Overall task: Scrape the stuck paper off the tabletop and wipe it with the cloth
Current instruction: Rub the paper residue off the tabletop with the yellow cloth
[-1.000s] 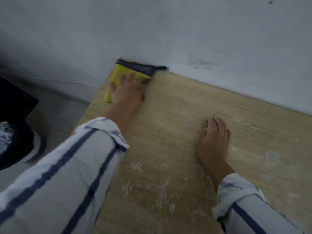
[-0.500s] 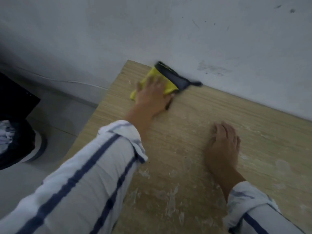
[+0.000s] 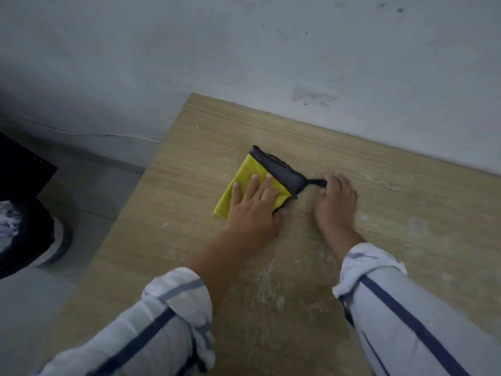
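A yellow cloth (image 3: 245,175) with a dark grey folded edge lies flat on the wooden tabletop (image 3: 189,147). My left hand (image 3: 252,210) presses on it with fingers spread and straight. My right hand (image 3: 336,204) rests palm down on the table just right of the cloth, its fingertips beside the cloth's dark tag. Whitish stuck paper residue (image 3: 267,283) streaks the wood nearer to me, between my two striped sleeves. No scraper is in sight.
A grey scuffed wall (image 3: 271,63) runs along the table's far edge. The table's left edge drops to a grey floor (image 3: 81,213), where a dark round object (image 3: 24,234) and a black item stand at far left. More pale residue (image 3: 417,229) marks the right side.
My left hand has slid the cloth from the table's far left corner by the wall toward the middle, ending beside my right hand. The right hand has stayed planted on the table.
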`<state>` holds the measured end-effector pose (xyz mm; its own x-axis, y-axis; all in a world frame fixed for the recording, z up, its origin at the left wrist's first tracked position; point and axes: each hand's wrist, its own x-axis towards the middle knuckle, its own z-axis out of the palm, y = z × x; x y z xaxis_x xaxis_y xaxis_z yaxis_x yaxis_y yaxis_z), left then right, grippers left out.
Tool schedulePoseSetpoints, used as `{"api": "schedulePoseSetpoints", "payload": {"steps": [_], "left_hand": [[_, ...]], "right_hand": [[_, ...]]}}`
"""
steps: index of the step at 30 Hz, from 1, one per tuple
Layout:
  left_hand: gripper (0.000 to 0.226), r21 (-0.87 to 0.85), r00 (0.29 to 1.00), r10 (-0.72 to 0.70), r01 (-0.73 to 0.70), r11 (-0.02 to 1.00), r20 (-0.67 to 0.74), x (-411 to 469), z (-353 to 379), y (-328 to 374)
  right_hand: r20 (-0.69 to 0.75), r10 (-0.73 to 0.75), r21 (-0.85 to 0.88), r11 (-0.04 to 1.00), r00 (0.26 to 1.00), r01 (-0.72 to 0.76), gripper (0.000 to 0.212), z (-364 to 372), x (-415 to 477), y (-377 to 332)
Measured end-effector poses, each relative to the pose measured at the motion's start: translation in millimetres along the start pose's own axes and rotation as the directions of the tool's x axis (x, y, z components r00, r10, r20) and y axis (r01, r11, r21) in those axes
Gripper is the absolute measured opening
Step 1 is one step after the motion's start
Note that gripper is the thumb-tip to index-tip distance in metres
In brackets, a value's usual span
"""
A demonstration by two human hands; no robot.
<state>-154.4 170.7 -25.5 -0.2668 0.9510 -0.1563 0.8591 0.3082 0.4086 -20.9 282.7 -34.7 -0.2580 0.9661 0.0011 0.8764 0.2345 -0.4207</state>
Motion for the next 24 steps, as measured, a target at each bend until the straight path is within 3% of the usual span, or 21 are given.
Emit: {"api": "schedulePoseSetpoints", "payload": {"steps": [2,4,6,8,10,13,17,20,22,24], "left_hand": [[0.052,-0.181,0.996,-0.058,0.068,0.981,0.061,3,-15,2],[0.048,-0.519,0.986,-0.161,0.163,0.839,0.05,7,-33,-2],[0.05,-0.666,0.934,-0.338,0.177,0.724,-0.119,4,-43,-16],[0.05,-0.563,0.876,-0.418,0.226,0.795,-0.24,-5,-42,-36],[0.052,-0.382,0.893,-0.395,0.296,0.875,-0.213,-11,-32,-52],[0.046,-0.162,0.928,-0.319,0.291,0.943,-0.191,-21,-12,-54],[0.053,0.009,0.973,-0.192,0.195,0.981,-0.131,-20,1,-24],[0.055,0.041,0.993,-0.09,0.093,0.995,-0.074,-18,13,3],[0.055,0.048,0.998,-0.042,0.045,0.998,-0.056,-17,21,18],[0.054,0.063,0.999,-0.019,0.022,0.998,-0.046,-15,26,27]], "right_hand": [[-0.097,-0.016,0.13,0.991,0.995,0.029,0.042,-6,-5,-18],[-0.125,-0.146,0.235,0.957,0.981,0.172,0.042,-6,-20,-51],[0.053,-0.318,0.31,0.906,0.946,0.287,0.045,3,-39,-82],[0.297,-0.383,0.174,0.922,0.875,0.344,0.051,20,-50,-95],[0.35,-0.386,-0.009,0.91,0.854,0.415,0.054,30,-53,-87],[0.213,-0.365,-0.002,0.928,0.906,0.374,0.044,22,-52,-63],[0.044,-0.077,-0.068,0.994,0.996,0.08,0.044,-4,-41,22],[-0.111,0.207,-0.107,0.97,0.972,-0.219,0.029,-47,-46,75],[-0.196,0.34,-0.076,0.93,0.92,-0.36,0.028,-67,-41,67],[-0.317,0.155,0.064,0.988,0.936,-0.142,0.029,-66,-28,33]]}}
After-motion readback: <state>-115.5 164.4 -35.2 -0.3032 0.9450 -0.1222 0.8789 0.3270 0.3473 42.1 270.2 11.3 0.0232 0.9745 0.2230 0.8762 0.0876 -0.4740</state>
